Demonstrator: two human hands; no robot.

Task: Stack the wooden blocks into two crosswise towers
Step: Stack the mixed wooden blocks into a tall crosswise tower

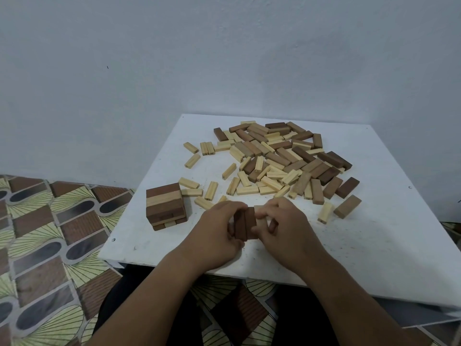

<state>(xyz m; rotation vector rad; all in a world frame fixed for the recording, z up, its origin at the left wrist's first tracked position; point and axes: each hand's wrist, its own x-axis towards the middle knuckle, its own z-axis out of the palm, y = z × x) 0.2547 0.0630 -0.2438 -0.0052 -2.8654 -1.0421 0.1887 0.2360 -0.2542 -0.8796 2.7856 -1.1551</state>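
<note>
Dark brown wooden blocks [245,224], side by side, sit between our two hands near the front edge of the square white desk [374,245]. Our left hand [219,231] grips them from the left and our right hand [279,226] pinches them from the right. A short crosswise tower of dark and pale wooden blocks [166,204] stands by the left edge. A loose heap of pale and brown wooden blocks [277,158] lies toward the far edge.
</note>
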